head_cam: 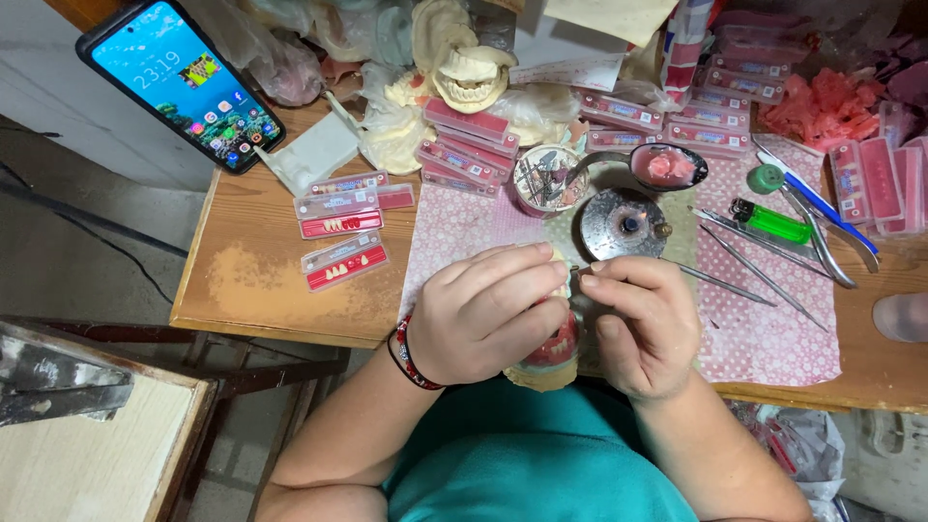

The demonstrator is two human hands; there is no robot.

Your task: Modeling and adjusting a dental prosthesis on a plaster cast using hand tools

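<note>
My left hand (483, 314) wraps around a cream plaster dental model (546, 365) with pink wax and teeth, held just above my teal shirt. Only the model's lower edge shows under my fingers. My right hand (643, 324) pinches a thin metal instrument (720, 282) whose handle runs out to the right; its tip meets the model between my two hands. A small round metal spirit burner (623, 224) stands just beyond my fingers.
The wooden table (261, 280) carries a pink dotted cloth (773, 338), metal hand tools (764, 261), a green lighter (773, 222), a spoon with pink wax (667, 166), a cup of burs (543, 179), several red tooth cards (343, 261), plaster casts (469, 72) and a lit phone (179, 77).
</note>
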